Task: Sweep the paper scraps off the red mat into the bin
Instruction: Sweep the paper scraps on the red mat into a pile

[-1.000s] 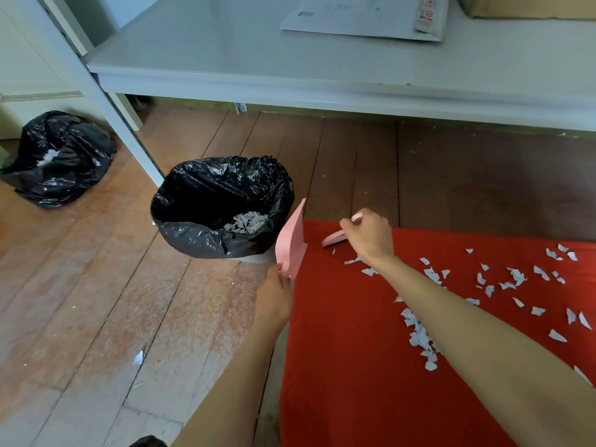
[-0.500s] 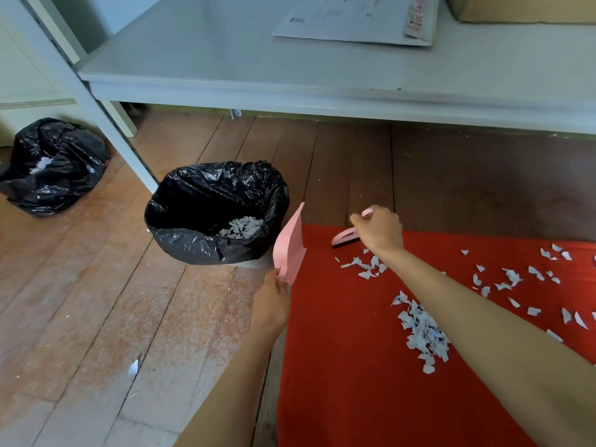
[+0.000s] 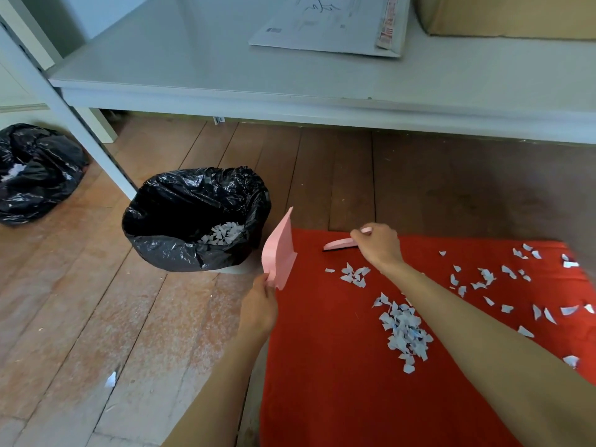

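A box [image 3: 503,14] at the top right is cut off by the frame. The right hand [image 3: 379,245] hides most of the brush [image 3: 340,244] handle. A red mat [image 3: 322,382] lies on the wood floor [image 3: 96,317] at the lower right, near a white bench [image 3: 193,69]. Scraps [image 3: 404,333] lie on the mat, and more sit in the bin [image 3: 180,250] at the middle left. The left hand [image 3: 259,309] has its fingers pinching a pink dustpan [image 3: 280,250], tipped up between bin and mat. The right fingers curl round the brush.

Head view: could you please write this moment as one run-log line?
left hand: holds dustpan upright | right hand: grips brush near red mat's far edge | scraps: some in bin, many on mat
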